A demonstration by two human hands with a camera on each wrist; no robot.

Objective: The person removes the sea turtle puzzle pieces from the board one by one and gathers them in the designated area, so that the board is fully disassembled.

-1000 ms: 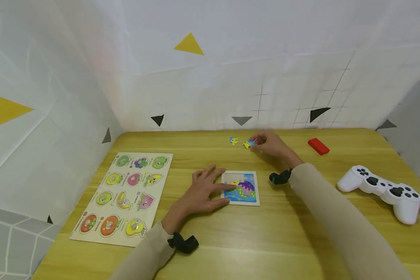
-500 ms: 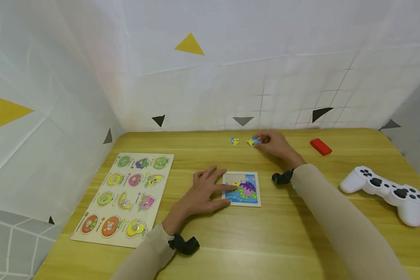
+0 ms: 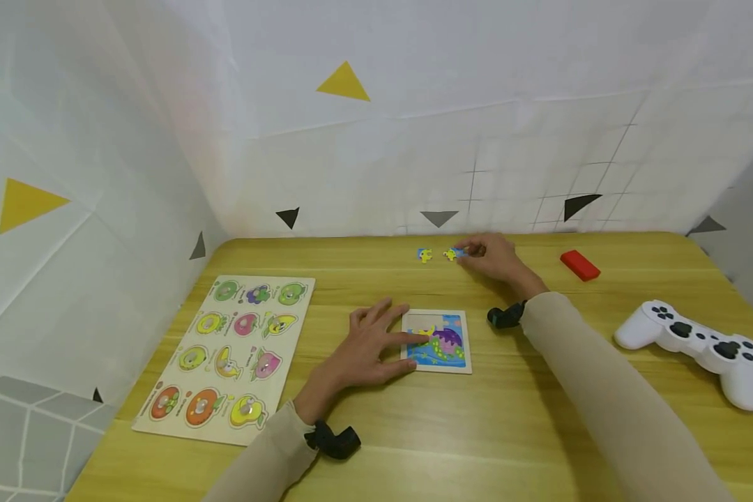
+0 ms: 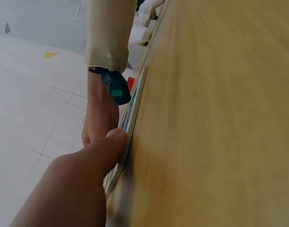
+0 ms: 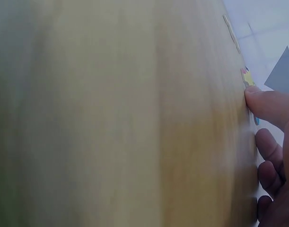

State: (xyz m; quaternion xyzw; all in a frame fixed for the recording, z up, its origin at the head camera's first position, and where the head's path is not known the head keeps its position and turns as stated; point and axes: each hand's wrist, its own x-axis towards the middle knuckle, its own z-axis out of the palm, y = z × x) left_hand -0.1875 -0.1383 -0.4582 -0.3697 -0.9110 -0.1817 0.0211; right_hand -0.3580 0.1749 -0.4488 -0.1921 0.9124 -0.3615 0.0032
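Observation:
My left hand (image 3: 369,348) lies spread over the left side of a small framed jigsaw puzzle (image 3: 447,357). Its index finger reaches onto the purple, pink and blue picture, and the thumb (image 4: 113,137) is at the frame's edge in the left wrist view. Near the back of the table, my right hand (image 3: 492,259) pinches a yellow and blue puzzle piece (image 3: 450,254), partly covered by the fingers. The right wrist view has the thumb (image 5: 258,97) on this piece, low at the tabletop. A second yellow and blue puzzle piece (image 3: 424,255) lies just left of it.
A wooden fruit peg board (image 3: 226,355) lies on the left of the table. To the right are a red block (image 3: 580,265) and a white game controller (image 3: 696,348). A white patterned sheet (image 3: 351,167) stands behind the table's back edge.
The pinched piece has turned slightly and shifted a little to the right with my right hand. My left hand stays on the puzzle frame; the head view has shifted slightly.

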